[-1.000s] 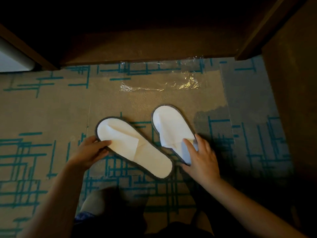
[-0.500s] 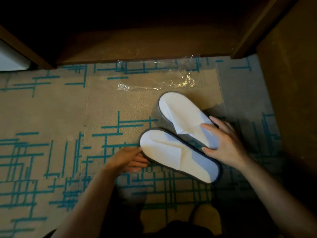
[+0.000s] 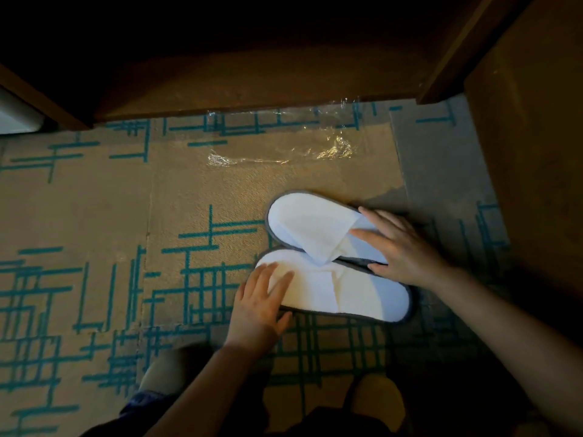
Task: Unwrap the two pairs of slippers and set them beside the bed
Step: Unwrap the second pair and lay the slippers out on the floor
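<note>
Now lining up one unwrapped pair on the carpet (image 3: 94, 222) by the wooden bed base (image 3: 239, 80): left hand (image 3: 258, 305) flat on near slipper (image 3: 344, 291), right hand (image 3: 399, 247) flat on far slipper (image 3: 312, 222), touching; next, probably squaring them, then second pair, unseen here.

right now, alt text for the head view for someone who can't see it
Two white slippers, the far slipper and the near slipper, lie side by side on patterned carpet, seen from above. The left hand lies flat on the near one's toe and the right hand on the far one's heel. A clear wrapper lies beyond, by dark wooden furniture.
</note>
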### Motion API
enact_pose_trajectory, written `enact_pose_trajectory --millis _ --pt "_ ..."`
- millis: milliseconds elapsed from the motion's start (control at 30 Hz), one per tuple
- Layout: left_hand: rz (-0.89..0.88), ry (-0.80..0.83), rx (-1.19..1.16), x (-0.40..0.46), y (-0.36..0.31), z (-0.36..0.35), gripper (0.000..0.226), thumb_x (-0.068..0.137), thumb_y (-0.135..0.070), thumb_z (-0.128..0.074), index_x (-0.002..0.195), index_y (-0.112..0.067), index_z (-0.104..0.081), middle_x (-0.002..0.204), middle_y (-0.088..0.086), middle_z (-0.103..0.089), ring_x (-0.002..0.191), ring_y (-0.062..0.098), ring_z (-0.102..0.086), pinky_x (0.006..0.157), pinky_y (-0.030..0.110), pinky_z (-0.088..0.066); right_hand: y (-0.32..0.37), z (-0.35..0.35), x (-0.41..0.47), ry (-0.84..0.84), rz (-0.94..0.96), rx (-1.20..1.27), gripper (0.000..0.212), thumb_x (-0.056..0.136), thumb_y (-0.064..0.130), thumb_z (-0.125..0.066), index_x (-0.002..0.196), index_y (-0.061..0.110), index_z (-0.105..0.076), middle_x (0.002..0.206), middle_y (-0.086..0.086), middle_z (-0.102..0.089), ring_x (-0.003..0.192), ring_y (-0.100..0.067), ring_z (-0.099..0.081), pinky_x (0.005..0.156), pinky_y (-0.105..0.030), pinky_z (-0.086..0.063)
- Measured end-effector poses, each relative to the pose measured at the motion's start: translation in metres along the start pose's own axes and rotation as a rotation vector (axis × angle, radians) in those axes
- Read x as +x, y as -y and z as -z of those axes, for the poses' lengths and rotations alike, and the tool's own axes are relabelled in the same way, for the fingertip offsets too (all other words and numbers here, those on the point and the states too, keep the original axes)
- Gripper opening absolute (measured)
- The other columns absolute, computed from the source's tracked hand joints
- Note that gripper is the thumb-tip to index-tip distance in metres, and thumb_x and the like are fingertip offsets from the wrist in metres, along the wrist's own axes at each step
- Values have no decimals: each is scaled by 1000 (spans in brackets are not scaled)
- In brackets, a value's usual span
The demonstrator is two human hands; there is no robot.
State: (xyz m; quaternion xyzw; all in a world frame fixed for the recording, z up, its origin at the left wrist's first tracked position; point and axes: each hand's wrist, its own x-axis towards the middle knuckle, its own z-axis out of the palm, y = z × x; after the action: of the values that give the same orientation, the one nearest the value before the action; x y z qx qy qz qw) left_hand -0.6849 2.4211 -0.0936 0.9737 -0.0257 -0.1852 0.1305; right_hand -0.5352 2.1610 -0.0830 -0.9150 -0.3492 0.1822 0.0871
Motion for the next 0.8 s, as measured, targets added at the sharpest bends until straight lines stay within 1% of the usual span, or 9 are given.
enact_pose_trajectory --millis 100,200,300,367,433,500,600,700,800 --pt "-70 -99 -26 -9 -3 -5 71 64 -49 -64 128 -22 -48 125 10 -54 116 25 -45 85 42 -53 -2 -5 -3 64 62 14 62 72 16 -72 130 24 -52 151 -8 -34 138 -27 -34 107 -48 -39" --pt "-97 -251 -68 -8 -1 0 60 69 -50 -56 121 -20 -51 118 4 -51 105 18 -44 77 36 -50 0 -9 -8 36 67 17 56 77 9 -60 129 25 -53 149 -6 -39 139 -25 -34 110 -48 -34" --pt "-98 -340 -101 4 3 11 60 71 -46 -59 123 -18 -50 123 7 -48 110 22 -44 87 40 -46 9 -14 -8 -72 15 51 45 80 12 -56 124 23 -58 144 -7 -45 135 -27 -39 106 -50 -36" --pt "-115 -247 -63 15 3 21 74 71 -51 -57 136 -23 -38 142 11 -37 130 27 -30 103 45 -33 15 -19 -6 -113 -12 70 44 80 9 -62 123 20 -60 141 -11 -49 133 -29 -42 103 -48 -38" --pt "-142 -42 -9 27 3 28 91 71 -60 -54 145 -34 -8 157 7 0 143 26 1 114 52 -10 19 -22 -2 -112 -63 92 49 81 0 -61 126 19 -58 143 -12 -47 135 -31 -40 105 -48 -40" --pt "-139 150 85 38 5 29 104 69 -67 -54 142 -40 15 147 -2 33 141 22 25 113 52 12 19 -18 2 -108 -99 111 51 82 -2 -56 128 18 -56 145 -12 -44 137 -30 -36 107 -50 -38" --pt "-145 256 192 49 11 29 114 62 -74 -56 140 -41 20 140 -3 43 135 19 33 105 51 21 23 -7 2 -45 -136 124 49 87 26 -55 136 25 -46 155 -6 -27 144 -23 -20 113 -51 -26" --pt "-216 260 188 53 22 32 118 58 -75 -58 138 -43 24 148 -2 37 138 21 30 106 51 22 36 -4 -7 206 -112 92 88 74 62 -58 147 36 -15 159 2 9 146 -18 13 116 -46 1" --pt "-234 233 195 57 37 40 124 55 -75 -60 127 -48 37 145 -1 41 136 20 34 110 53 18 48 -13 -13 270 -69 44 112 61 68 -65 147 38 1 158 1 19 142 -16 24 110 -45 11"
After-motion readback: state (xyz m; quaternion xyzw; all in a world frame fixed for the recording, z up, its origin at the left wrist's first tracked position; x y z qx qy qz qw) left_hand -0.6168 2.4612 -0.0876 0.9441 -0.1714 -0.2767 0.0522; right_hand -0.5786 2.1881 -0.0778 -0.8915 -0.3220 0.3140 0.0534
